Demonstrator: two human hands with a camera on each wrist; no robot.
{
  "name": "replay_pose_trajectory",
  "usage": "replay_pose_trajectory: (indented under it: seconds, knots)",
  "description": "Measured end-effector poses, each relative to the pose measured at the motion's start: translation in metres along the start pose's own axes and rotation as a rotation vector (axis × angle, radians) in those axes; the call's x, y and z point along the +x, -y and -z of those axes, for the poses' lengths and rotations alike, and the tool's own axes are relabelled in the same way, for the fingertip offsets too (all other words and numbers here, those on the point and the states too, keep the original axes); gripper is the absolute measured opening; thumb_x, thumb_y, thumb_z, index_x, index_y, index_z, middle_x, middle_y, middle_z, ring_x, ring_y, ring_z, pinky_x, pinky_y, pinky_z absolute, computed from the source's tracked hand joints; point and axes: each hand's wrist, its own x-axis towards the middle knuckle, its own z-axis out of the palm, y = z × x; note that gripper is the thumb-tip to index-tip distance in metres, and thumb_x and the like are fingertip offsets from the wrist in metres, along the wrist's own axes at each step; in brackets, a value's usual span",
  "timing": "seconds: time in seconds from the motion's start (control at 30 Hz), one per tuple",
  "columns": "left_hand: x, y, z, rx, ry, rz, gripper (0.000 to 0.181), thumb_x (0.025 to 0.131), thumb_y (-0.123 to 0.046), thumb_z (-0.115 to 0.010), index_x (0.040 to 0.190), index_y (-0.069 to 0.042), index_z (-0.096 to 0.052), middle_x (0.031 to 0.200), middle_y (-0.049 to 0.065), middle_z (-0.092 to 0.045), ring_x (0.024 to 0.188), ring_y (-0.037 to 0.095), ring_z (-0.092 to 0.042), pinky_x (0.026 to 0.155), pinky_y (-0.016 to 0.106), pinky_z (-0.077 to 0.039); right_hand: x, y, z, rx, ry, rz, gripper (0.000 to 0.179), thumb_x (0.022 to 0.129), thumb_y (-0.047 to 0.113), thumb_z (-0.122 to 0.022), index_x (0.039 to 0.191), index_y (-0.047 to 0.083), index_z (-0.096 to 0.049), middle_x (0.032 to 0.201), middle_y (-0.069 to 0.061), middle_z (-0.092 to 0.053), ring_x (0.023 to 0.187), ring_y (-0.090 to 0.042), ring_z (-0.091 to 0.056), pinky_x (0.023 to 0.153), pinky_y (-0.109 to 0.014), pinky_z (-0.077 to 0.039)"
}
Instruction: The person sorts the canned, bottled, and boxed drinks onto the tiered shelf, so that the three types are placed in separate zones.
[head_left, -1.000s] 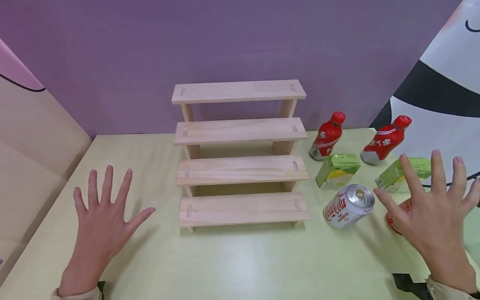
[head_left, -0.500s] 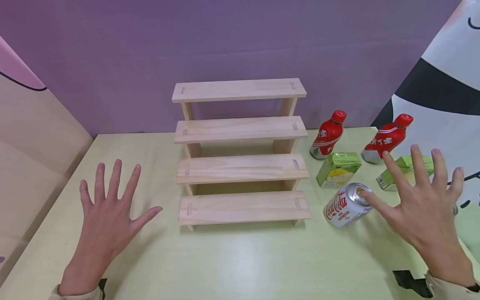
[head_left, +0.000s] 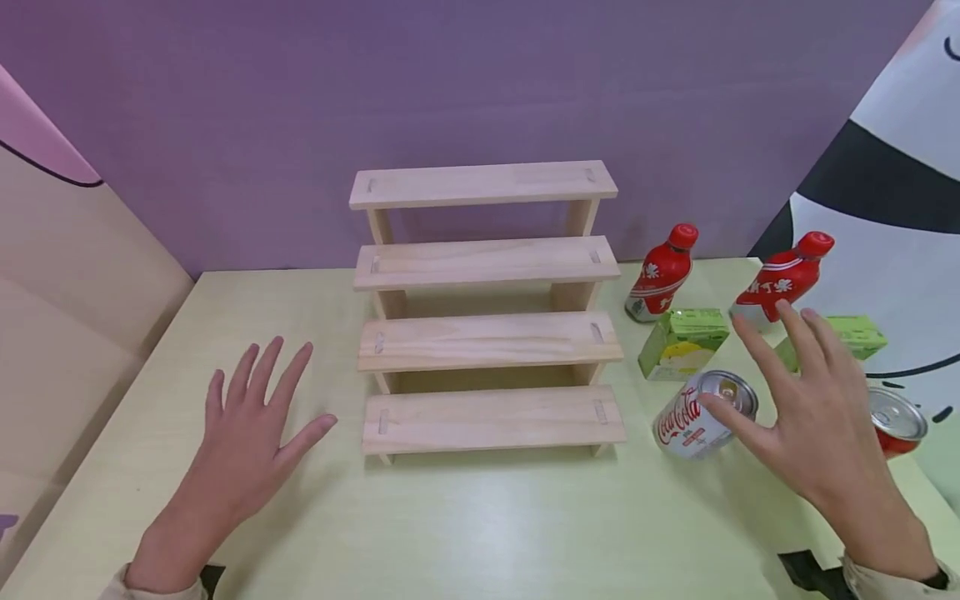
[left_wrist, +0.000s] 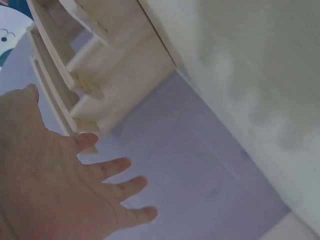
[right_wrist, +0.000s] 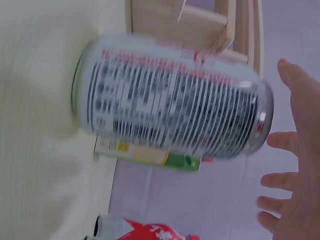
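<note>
My right hand (head_left: pixel 825 433) hovers with spread fingers beside a silver Coca-Cola can (head_left: pixel 693 421), its thumb overlapping the can's top in the head view. In the right wrist view a gap shows between the hand (right_wrist: pixel 302 165) and the upright can (right_wrist: pixel 170 95). My left hand (head_left: pixel 243 446), fingers spread and holding nothing, is raised above the table to the left of a four-step wooden display rack (head_left: pixel 491 421). The left wrist view shows that hand (left_wrist: pixel 55 175) apart from the rack (left_wrist: pixel 125 65).
Behind the silver can stand a green juice carton (head_left: pixel 686 343) and a red bottle (head_left: pixel 662 273). Another red bottle (head_left: pixel 783 277) and green carton (head_left: pixel 858 335) are farther right. A red can (head_left: pixel 896 421) is partly hidden by my right hand. A purple wall (head_left: pixel 480 83) rises behind.
My right hand has moved left toward the silver can, its fingers drawing closer together and uncovering the red can. The left hand has shifted right toward the rack.
</note>
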Motion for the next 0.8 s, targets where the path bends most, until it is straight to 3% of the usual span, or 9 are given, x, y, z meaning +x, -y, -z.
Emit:
replay_pose_trajectory:
  seconds: [0.13,0.23,0.3,0.5,0.63,0.8]
  knots:
    - [-0.008,-0.012,-0.004,-0.136,0.067,-0.001,0.065,0.103,-0.045,-0.050,0.158,-0.020,-0.025,0.155,0.018,-0.033,0.140,0.041,-0.032,0.107,0.070,-0.018,-0.007,0.015,0.001,0.070,0.083,-0.056,0.088,0.079,0.048,-0.079,0.153,0.022,-0.040,0.159,-0.020,-0.026,0.141,-0.047,-0.027,0.100,-0.077,-0.031]
    - [-0.015,-0.018,-0.006,-0.260,0.126,0.025,0.060,0.105,-0.043,-0.048,0.157,-0.021,-0.027,0.152,0.012,-0.041,0.135,0.035,-0.042,0.105,0.064,-0.025,-0.011,0.025,0.001,0.074,0.154,-0.116,0.091,0.077,0.043,-0.083,0.154,0.023,-0.039,0.160,-0.020,-0.025,0.138,-0.049,-0.029,0.082,-0.080,-0.038]
    - [-0.017,-0.021,-0.008,-0.355,0.171,0.053,0.059,0.105,-0.044,-0.047,0.157,-0.025,-0.026,0.149,0.008,-0.045,0.132,0.032,-0.047,0.103,0.060,-0.033,-0.012,0.029,0.001,0.069,0.177,-0.132,0.090,0.077,0.043,-0.083,0.153,0.023,-0.039,0.158,-0.021,-0.027,0.135,-0.049,-0.031,0.079,-0.079,-0.040]
    - [-0.012,-0.023,-0.014,-0.649,0.355,0.140,0.057,0.104,-0.048,-0.047,0.154,-0.040,-0.022,0.132,0.002,-0.056,0.115,0.018,-0.059,0.093,0.045,-0.049,-0.017,0.035,0.005,0.066,0.241,-0.156,0.092,0.081,0.040,-0.082,0.157,0.025,-0.031,0.156,-0.025,-0.025,0.131,-0.052,-0.030,0.076,-0.078,-0.042]
    - [-0.008,-0.021,-0.016,-0.800,0.457,0.138,0.058,0.105,-0.041,-0.049,0.155,-0.038,-0.018,0.127,0.005,-0.058,0.107,0.020,-0.064,0.091,0.035,-0.052,-0.018,0.039,0.006,0.080,0.247,-0.148,0.091,0.083,0.034,-0.081,0.157,0.025,-0.029,0.156,-0.026,-0.025,0.130,-0.052,-0.031,0.078,-0.078,-0.042]
    - [-0.007,-0.018,-0.017,-0.971,0.527,0.097,0.061,0.108,-0.032,-0.046,0.158,-0.029,-0.012,0.125,0.017,-0.054,0.102,0.030,-0.066,0.091,0.033,-0.054,-0.018,0.043,0.004,0.072,0.301,-0.154,0.094,0.084,0.031,-0.080,0.159,0.023,-0.023,0.155,-0.028,-0.024,0.133,-0.052,-0.028,0.079,-0.078,-0.042]
